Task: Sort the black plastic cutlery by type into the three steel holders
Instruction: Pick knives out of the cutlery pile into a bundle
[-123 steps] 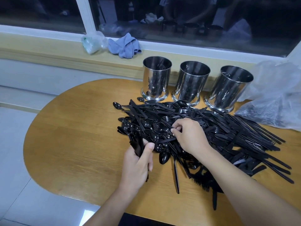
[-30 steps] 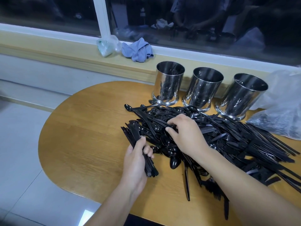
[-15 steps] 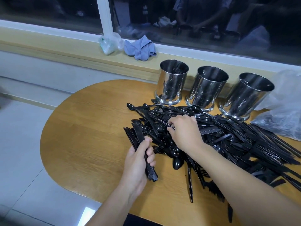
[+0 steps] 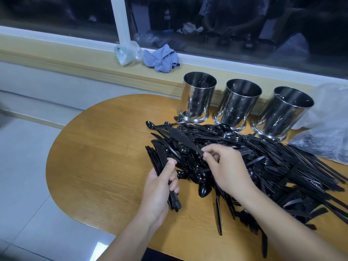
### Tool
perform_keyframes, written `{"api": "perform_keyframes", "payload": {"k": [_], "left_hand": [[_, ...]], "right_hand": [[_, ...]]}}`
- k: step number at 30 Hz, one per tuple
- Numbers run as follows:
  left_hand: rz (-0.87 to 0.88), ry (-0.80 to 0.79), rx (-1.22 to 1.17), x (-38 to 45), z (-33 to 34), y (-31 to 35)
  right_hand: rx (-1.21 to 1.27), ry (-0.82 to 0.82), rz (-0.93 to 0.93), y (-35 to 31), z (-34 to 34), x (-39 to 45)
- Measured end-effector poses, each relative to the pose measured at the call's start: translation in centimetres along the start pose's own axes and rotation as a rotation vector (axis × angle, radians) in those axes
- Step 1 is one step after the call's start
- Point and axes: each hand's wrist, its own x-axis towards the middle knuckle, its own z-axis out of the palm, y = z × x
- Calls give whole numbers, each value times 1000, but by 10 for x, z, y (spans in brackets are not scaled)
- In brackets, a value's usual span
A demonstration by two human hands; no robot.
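my left hand (image 4: 160, 187) is wrapped around a bundle (image 4: 162, 166) of knives at the near-left edge of the pile (image 4: 263, 162), and my right hand (image 4: 226, 166) pinches one knife (image 4: 180, 137) by its handle end, blade pointing away over the pile. the holders (image 4: 239, 102) stand just behind the pile. these pieces look light, thin, slick and a bit springy, so i judge the handle the best place to grip.

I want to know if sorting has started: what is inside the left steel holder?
The left steel holder shows only a dark opening and reflective inner wall; nothing sticks above its rim. Its bottom is hidden.
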Motion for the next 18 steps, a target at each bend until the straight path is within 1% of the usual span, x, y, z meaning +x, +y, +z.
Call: {"api": "perform_keyframes", "payload": {"k": [3,5,8,10,12,14,16,18], "left_hand": [[50,-40,27,-1,6,1],[51,-31,-2,-1,8,-1],[23,14,-36,-1,10,-2],[-11,40,-57,-2,9,-1],[-60,76,-66,-4,5,-1],[-68,109,-52,-3,0,-1],[-23,126,-65,0,-5,-1],[14,126,-134,4,-9,0]], "right_hand": [[240,-107,73,-14,-1,-34],[325,-154,92,-16,3,-47],[380,-236,80,-17,9,-54],[350,-299,30,-21,12,-52],[315,-297,0,-24,12,-47],[251,-194,-3,-21,14,-36],[103,-92,-46,-16,21,-18],[-54,-78,-108,-15,33,3]]}}
